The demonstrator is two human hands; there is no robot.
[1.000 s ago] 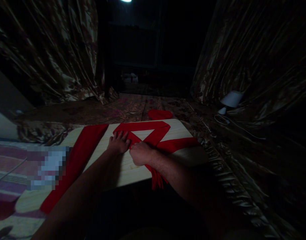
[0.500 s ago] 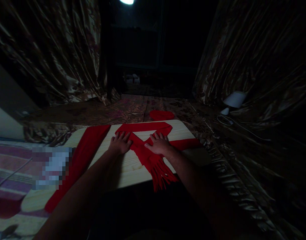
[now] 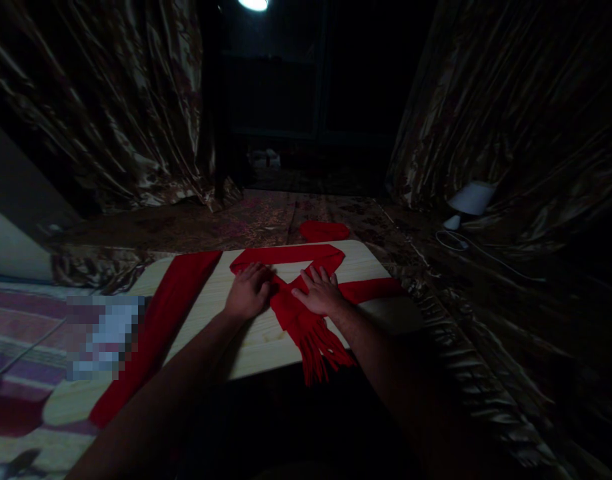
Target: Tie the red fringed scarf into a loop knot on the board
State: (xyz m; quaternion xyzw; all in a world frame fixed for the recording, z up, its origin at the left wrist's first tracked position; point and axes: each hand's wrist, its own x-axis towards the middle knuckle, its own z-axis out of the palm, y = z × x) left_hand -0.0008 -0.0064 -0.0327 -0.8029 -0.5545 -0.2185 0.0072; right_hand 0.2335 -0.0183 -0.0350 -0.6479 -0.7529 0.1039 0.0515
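A red scarf [image 3: 296,310] lies on a pale wooden board [image 3: 259,340], laid in a loop with its ends crossing and a fringe hanging past the near edge. My right hand [image 3: 319,291] rests flat on the crossed part, fingers spread. On the left side of the loop sits my left hand [image 3: 249,291], its fingers slightly bent over the cloth and its thumb apart. Neither hand grips anything that I can see. Wide red bands of cloth cross the board at the left [image 3: 171,317] and the right [image 3: 371,290].
Behind the board is a folded red cloth [image 3: 325,231] on a patterned cover. A small white lamp [image 3: 471,199] with a loose cord stands at the right. Striped bedding [image 3: 26,333] and a blurred-out item [image 3: 106,333] are at the left. Patterned curtains [image 3: 151,113] hang behind.
My left hand has shifted slightly right and its fingers have bent more, where they lay spread before. My right hand and the scarf have barely moved.
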